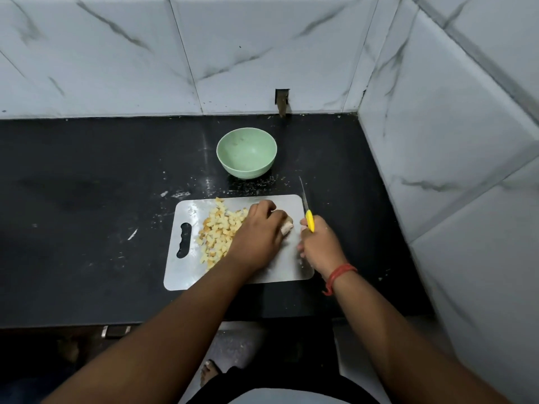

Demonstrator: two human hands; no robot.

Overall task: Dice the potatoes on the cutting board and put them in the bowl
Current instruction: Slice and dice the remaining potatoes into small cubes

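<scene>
A grey cutting board lies on the black counter. A heap of diced potato covers its left half. My left hand grips a potato piece near the board's right side; most of that piece is hidden under my fingers. My right hand holds a yellow-handled knife just right of the piece, its blade pointing away over the board's far right corner. A light green bowl stands behind the board with nothing visible inside.
The black counter runs left and ends at tiled walls at the back and right. White crumbs speckle it around the board. Its front edge lies just below the board. A red thread band circles my right wrist.
</scene>
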